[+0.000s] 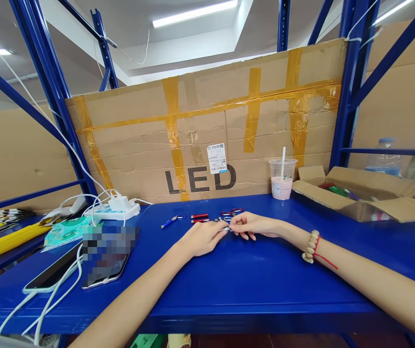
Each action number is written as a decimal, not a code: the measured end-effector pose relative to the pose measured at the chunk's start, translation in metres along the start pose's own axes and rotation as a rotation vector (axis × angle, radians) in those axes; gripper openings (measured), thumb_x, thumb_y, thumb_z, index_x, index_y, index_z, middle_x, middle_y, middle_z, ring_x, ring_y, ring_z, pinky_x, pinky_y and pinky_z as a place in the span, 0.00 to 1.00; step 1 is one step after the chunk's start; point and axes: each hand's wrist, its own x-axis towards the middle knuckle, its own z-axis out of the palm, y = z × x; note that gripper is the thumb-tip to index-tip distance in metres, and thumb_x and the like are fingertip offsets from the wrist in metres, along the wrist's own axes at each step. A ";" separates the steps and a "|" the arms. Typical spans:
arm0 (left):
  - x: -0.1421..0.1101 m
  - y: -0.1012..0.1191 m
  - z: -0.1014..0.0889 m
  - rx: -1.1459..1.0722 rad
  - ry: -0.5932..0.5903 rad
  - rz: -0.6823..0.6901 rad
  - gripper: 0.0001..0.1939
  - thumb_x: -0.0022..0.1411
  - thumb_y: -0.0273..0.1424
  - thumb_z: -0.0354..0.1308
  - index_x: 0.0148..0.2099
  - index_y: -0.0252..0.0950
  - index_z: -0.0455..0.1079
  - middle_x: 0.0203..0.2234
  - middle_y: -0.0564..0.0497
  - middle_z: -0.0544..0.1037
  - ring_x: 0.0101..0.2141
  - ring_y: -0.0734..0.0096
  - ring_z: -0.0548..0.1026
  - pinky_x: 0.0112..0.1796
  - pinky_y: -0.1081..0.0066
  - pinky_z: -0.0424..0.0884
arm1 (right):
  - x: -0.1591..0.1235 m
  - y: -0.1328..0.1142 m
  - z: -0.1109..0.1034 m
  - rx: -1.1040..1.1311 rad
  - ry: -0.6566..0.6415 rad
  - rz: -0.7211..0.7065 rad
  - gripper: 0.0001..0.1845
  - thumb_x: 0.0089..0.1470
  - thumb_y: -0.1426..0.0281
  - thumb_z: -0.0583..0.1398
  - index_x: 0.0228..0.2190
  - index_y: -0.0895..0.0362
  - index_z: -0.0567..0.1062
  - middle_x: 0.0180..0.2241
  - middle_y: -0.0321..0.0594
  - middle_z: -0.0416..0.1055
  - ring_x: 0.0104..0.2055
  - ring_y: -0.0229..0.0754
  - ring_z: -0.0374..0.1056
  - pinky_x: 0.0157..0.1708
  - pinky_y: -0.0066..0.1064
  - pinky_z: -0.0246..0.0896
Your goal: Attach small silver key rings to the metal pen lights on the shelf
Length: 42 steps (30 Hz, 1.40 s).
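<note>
My left hand (pixel 204 238) lies over the blue shelf with thumb and forefinger pinched together. Facing it, my right hand (pixel 252 225) has its fingertips closed and bent. Between the two sets of fingertips shows a small silvery piece (pixel 226 228), too small to name. Just beyond the hands lie red metal tubes (pixel 200 216) and several carabiner-like clips, among them a red clip (pixel 236 210). Tiny round parts beside the left fingers are partly hidden. Farther left rests a slim blue flashlight-like tube (pixel 169 222) with a clip at its end.
Two phones, one a dark phone (pixel 53 268), lie at left among white cables and a power strip (pixel 115 209). A cup of pink drink (pixel 281 186) stands at the back. On the right sits an open cardboard box (pixel 359 208). An LED-marked cardboard sheet (pixel 138 159) closes the rear.
</note>
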 end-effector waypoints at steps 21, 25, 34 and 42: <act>0.001 -0.001 0.000 0.017 -0.001 0.005 0.14 0.66 0.34 0.36 0.43 0.36 0.61 0.31 0.51 0.71 0.32 0.71 0.70 0.31 0.73 0.62 | 0.000 0.004 -0.002 0.003 -0.010 -0.007 0.21 0.44 0.55 0.59 0.27 0.63 0.66 0.22 0.33 0.60 0.20 0.26 0.57 0.14 0.16 0.52; 0.001 -0.001 0.000 0.020 -0.004 0.003 0.14 0.66 0.34 0.35 0.43 0.37 0.61 0.31 0.51 0.71 0.32 0.72 0.70 0.31 0.74 0.62 | 0.000 0.003 -0.002 0.008 -0.007 -0.004 0.21 0.44 0.55 0.59 0.27 0.62 0.66 0.22 0.33 0.60 0.20 0.26 0.57 0.14 0.16 0.51; 0.001 -0.001 -0.001 0.022 0.001 0.013 0.16 0.66 0.35 0.34 0.44 0.36 0.61 0.31 0.50 0.70 0.32 0.71 0.70 0.32 0.74 0.62 | 0.000 0.004 -0.002 -0.013 -0.004 -0.011 0.22 0.44 0.54 0.59 0.28 0.62 0.67 0.21 0.33 0.61 0.19 0.26 0.57 0.13 0.16 0.51; 0.002 0.002 -0.003 0.036 0.010 -0.012 0.16 0.66 0.35 0.35 0.48 0.38 0.59 0.33 0.50 0.71 0.34 0.70 0.70 0.34 0.73 0.63 | 0.001 0.006 -0.003 0.047 -0.019 -0.042 0.21 0.44 0.56 0.59 0.25 0.62 0.64 0.26 0.34 0.60 0.20 0.25 0.57 0.12 0.15 0.50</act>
